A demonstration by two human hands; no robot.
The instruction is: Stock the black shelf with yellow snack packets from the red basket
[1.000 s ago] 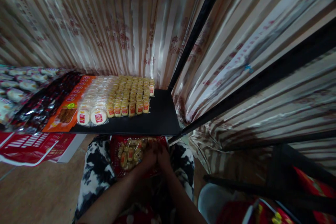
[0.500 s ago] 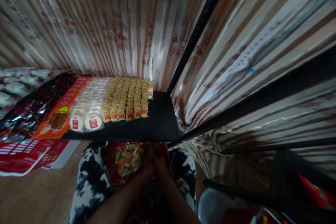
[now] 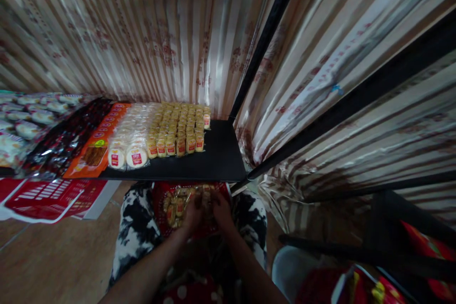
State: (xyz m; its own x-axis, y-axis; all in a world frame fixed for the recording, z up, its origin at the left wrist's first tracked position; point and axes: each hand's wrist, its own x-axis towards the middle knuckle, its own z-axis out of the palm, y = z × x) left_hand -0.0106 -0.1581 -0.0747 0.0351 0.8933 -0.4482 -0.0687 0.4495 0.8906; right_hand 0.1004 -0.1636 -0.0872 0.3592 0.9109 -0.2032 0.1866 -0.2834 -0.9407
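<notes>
A red plastic basket (image 3: 158,221) sits between my knees, below the shelf edge, with small yellow wrapped snack cakes (image 3: 174,209) inside it. My left hand (image 3: 193,213) reaches into the basket with its fingers curled on wrapped cakes. Close beside it on the right, my right hand (image 3: 221,210) has its fingers bent round the other side of the cakes between the hands. Dim light blurs the fingertips. Above, the black shelf (image 3: 224,152) carries tight rows of the same yellow wrapped cakes (image 3: 178,128).
Left of these rows lie round white wrapped cakes (image 3: 136,156), an orange snack packet (image 3: 89,156), dark shiny packets (image 3: 67,135) and white packets (image 3: 39,114). Black posts (image 3: 263,52) and a striped curtain (image 3: 171,23) enclose the shelf. Another red basket (image 3: 46,199) stands lower left.
Both hands have come apart slightly inside the basket, my left one moving left, and cakes now show between them. The view has shifted a little, so the shelf appears higher and further right.
</notes>
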